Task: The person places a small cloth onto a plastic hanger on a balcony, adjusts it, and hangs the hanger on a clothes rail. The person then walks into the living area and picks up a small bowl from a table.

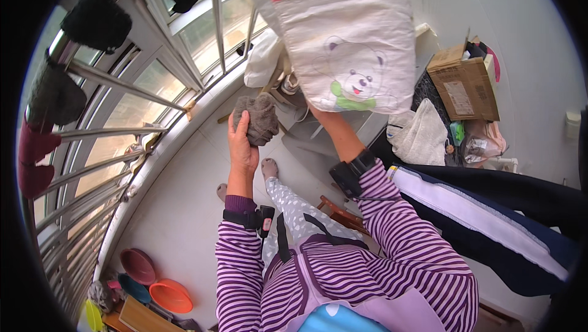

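A grey-brown bundle of fuzzy cloth point(258, 120) is gripped in my left hand point(244, 137), thumb across its near side. Whether it is rolled socks or another soft item, I cannot tell. Ahead and to the right hangs a white quilted cloth point(349, 24) with a printed bear in green. My right hand point(317, 110) reaches up behind its lower edge; the fingers are hidden, so its grip cannot be made out. The bundle is apart from the quilted cloth.
Metal railings point(124, 84) with dark garments point(98, 20) line the windows at left. A cardboard box point(464, 84) and a pale towel point(420, 134) stand right. Dark trousers point(496, 208) hang nearby. Plastic basins point(171, 296) sit at lower left. A wooden stool point(340, 215) is beside my legs.
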The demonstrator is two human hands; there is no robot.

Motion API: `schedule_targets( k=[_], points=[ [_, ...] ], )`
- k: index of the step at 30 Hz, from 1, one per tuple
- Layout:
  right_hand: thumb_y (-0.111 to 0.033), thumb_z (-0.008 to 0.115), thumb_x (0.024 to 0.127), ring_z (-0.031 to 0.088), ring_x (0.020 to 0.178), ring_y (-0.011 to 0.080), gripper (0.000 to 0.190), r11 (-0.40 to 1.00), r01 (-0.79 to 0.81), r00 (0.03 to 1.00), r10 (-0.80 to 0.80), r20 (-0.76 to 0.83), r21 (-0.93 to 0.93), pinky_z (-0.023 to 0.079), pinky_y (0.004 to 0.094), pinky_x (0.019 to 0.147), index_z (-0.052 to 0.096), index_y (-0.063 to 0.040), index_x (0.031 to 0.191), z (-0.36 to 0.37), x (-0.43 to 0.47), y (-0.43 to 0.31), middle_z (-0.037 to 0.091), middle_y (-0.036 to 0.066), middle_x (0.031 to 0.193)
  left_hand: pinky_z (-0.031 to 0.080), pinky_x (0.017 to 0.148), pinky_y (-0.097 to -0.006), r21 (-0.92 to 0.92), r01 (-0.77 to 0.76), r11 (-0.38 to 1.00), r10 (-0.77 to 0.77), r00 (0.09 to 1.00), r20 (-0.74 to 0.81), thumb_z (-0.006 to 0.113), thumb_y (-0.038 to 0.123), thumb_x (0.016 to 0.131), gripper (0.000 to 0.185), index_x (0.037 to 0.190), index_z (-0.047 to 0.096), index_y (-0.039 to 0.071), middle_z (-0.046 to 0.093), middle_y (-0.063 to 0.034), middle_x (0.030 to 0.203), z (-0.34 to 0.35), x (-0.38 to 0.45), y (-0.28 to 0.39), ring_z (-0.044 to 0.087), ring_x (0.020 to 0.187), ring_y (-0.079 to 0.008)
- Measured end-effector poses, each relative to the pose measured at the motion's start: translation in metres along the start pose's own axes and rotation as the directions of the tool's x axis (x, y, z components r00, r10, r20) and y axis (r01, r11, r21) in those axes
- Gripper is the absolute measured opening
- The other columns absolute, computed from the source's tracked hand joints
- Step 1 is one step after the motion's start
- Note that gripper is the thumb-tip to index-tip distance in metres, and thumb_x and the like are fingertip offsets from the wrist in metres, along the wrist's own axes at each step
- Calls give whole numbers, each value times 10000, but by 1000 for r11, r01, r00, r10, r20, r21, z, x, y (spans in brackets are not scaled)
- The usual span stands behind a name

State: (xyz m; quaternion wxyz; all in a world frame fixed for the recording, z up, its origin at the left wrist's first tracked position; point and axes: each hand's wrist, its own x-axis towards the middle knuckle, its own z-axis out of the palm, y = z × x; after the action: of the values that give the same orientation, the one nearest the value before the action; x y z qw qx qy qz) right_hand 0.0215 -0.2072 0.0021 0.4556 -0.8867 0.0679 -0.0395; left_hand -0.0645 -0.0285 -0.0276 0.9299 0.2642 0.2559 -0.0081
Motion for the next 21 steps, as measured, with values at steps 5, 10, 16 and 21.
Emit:
schedule_targets(
  k=[5, 10, 16, 21],
  points=[
    [-442, 496, 990, 540, 1184, 229, 561, 970, 199, 977, -185, 111, -141, 392, 363, 1025, 447, -62, 1400, 34, 12, 6, 590, 115, 1241, 509, 936, -392, -22, 65, 998, -63, 995, 72, 584, 200, 962, 343, 1263, 500, 57, 600, -103, 1221, 20, 53, -24, 605, 1103, -231],
    [-437, 494, 992, 534, 1196, 230, 561, 968, 225, 958, -200, 207, -107, 384, 361, 1032, 440, -62, 1407, 28, -22, 18, 580, 117, 1262, 458, 1032, -397, -211, 302, 930, -281, 952, 124, 451, 226, 996, 401, 1331, 472, 8, 569, -128, 1307, 35, 86, -63, 579, 1161, -291],
    [-431, 491, 995, 526, 1210, 232, 562, 976, 204, 943, -174, 285, -77, 375, 358, 1040, 431, -63, 1415, 16, -59, 31, 567, 119, 1287, 455, 1037, -407, -266, 384, 884, -269, 884, 382, 467, 243, 985, 423, 1332, 471, 1, 567, -137, 1309, 9, 73, -75, 574, 1168, -300],
    [-426, 489, 997, 520, 1222, 233, 562, 980, 191, 934, -162, 319, -62, 367, 356, 1047, 424, -63, 1421, 12, -74, 38, 556, 121, 1307, 453, 1039, -410, -234, 397, 888, -288, 875, 389, 477, 251, 979, 435, 1333, 470, -1, 565, -140, 1311, -11, 63, -71, 572, 1171, -303]
  ],
)
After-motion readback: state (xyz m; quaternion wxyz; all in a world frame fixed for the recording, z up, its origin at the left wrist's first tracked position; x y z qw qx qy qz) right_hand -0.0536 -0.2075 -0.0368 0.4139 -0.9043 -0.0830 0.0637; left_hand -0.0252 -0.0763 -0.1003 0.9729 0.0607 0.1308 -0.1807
